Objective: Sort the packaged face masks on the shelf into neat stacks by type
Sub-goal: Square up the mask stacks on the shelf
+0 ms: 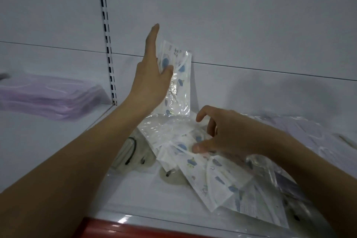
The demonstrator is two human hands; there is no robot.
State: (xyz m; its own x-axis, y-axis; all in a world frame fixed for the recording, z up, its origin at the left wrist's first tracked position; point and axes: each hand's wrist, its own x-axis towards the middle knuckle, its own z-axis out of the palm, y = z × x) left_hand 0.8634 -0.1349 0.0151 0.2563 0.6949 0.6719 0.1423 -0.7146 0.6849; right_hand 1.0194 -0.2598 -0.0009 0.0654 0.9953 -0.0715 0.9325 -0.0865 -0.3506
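at the far left a blurred stack of lilac face masks [48,95] lies flat on the white shelf [48,141], in the bay left of a slotted upright rail [108,44] that runs up the pale back panel [251,15]. a thin horizontal seam crosses that panel behind everything. along the near edge of the shelf runs a clear strip with a red band [119,228] under it.

right of the rail, the left hand [150,77] is raised with its fingers [153,36] straight and pointing up, the thumb pressed onto an upright printed mask packet [179,83]; the packet stands on end against the back panel, white with blue cartoon shapes under glossy wrap, held between palm and thumb.

below it a loose heap of printed mask packets [208,176] is spread over the shelf, overlapping at odd angles. at the heap's left edge lie what look like greyish masks with black ear loops [133,152], though the blur makes the type unsure.

the right hand [228,135] hovers over the heap, fingers curled, with thumb and fingertips pinching the edge of the top packet. further right, more lilac masks in clear wrap [313,133] lie flat on the shelf behind the right forearm.
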